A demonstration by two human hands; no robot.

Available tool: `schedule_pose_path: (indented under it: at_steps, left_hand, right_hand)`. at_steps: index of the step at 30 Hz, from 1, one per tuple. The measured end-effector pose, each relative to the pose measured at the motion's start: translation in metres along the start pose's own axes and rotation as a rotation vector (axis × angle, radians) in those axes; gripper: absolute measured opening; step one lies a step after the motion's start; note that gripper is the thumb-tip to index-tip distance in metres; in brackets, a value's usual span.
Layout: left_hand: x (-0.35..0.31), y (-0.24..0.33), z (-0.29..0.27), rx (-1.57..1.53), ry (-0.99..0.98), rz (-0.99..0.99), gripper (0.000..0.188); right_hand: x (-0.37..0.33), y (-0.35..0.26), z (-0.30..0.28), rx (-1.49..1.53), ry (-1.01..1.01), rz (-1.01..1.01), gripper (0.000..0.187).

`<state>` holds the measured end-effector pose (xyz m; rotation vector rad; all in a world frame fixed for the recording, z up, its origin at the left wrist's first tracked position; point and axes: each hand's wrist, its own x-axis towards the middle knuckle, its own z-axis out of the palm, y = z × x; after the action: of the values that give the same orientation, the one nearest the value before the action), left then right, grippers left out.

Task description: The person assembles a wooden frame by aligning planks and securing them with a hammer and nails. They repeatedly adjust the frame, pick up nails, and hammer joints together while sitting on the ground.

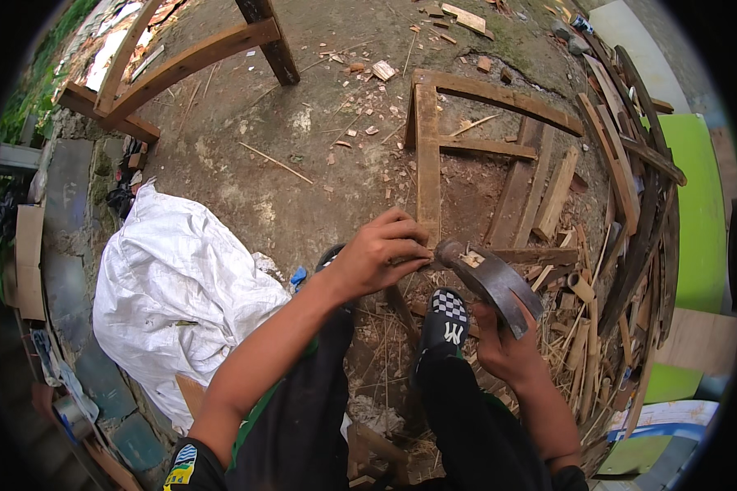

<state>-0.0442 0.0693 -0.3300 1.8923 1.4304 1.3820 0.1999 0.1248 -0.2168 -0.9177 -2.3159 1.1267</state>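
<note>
My right hand is wrapped round a claw hammer, whose dark metal head points up and left, with its round face close to my left fingertips. My left hand is pinched above the near end of a brown wooden frame. What the left fingers hold, if anything, is too small to make out. The frame lies on the ground ahead of me, its bars joined at a corner on the far side. My shoe with a checked pattern is just below the hammer.
A white sack lies at the left. Another wooden frame stands at the far left. Loose planks and sticks are heaped at the right, beside a bright green panel. Wood chips are scattered over the ground.
</note>
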Motion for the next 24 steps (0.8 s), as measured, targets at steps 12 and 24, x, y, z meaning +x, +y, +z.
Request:
schedule_pose_path:
  at_steps: [12,24]
  left_hand:
    - [-0.002,-0.003,-0.004,0.016,-0.02,0.041,0.024]
    - [-0.005,0.002,-0.003,0.114,-0.046,-0.09,0.078]
  right_hand:
    - [0.007,0.006,-0.001,-0.061,-0.102,0.016,0.021]
    - [-0.007,-0.002,-0.006,-0.003,-0.023,-0.042,0.018]
